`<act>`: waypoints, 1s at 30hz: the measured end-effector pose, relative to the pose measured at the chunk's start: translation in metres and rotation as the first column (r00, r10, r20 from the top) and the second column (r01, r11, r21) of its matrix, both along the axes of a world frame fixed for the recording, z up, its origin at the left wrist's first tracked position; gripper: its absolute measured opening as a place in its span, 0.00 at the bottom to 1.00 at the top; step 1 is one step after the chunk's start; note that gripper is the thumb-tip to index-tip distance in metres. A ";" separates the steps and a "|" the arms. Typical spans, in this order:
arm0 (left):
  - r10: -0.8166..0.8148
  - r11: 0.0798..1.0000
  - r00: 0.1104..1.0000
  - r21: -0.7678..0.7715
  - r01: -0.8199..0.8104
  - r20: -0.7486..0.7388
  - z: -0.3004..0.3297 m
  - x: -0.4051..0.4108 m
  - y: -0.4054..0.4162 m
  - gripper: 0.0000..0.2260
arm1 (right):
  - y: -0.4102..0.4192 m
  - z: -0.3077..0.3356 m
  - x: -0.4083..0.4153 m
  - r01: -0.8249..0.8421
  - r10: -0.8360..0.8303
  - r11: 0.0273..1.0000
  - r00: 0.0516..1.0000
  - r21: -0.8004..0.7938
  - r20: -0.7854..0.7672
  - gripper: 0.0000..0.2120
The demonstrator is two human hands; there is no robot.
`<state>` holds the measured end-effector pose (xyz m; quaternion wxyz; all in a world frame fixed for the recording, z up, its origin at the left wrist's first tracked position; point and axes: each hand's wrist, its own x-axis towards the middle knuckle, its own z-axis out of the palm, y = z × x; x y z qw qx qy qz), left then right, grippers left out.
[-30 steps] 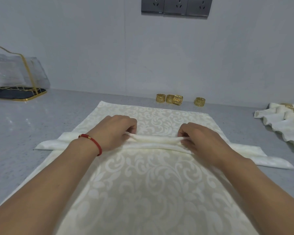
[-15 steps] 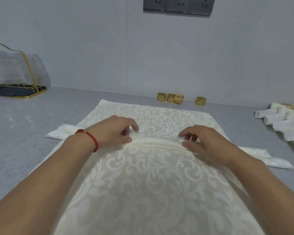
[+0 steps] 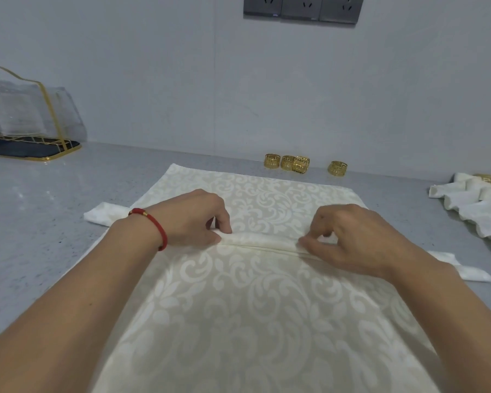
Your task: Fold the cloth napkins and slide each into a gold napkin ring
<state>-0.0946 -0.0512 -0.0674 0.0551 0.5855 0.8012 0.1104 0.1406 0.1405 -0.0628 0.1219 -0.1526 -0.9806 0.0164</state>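
Pinching napkin [image 3: 262,241] fold between both hands [image 3: 194,219] [image 3: 352,236].

We see soft, even indoor light, faintly blue, with only weak shadows under the hands [image 3: 193,219]. The wide lens bends the edges; the surface [image 3: 34,222] shows mild glare and slight blur.

- The cream damask napkin [image 3: 238,293] is lying flat on the worktop, a narrow pleat running across its middle.
- A plain folded strip [image 3: 105,215] is sticking out at both its sides.
- Four gold napkin rings [image 3: 301,164] are standing by the wall.
- Finished ringed napkins [image 3: 476,205] are lying far right.
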 end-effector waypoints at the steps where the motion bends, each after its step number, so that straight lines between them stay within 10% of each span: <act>1: 0.000 1.000 1.000 -0.002 0.000 -0.001 0.000 0.000 0.001 0.08 | -0.004 -0.003 -0.004 -0.019 0.020 1.000 0.997 0.025 -0.073 0.22; 8: -0.005 0.999 0.997 -0.051 0.010 0.083 0.001 -0.003 -0.002 0.07 | -0.034 -0.038 -0.031 -0.179 0.219 0.970 0.936 -0.163 0.274 0.31; 16: 0.046 0.998 0.991 0.029 -0.050 0.128 -0.010 0.004 0.014 0.04 | -0.033 -0.039 -0.034 -0.155 0.209 0.970 0.925 -0.187 0.316 0.30; 30: 0.141 0.838 0.982 -0.513 -0.187 -0.128 0.042 0.035 0.038 0.17 | -0.034 -0.042 -0.032 -0.177 0.234 0.962 0.928 -0.210 0.291 0.31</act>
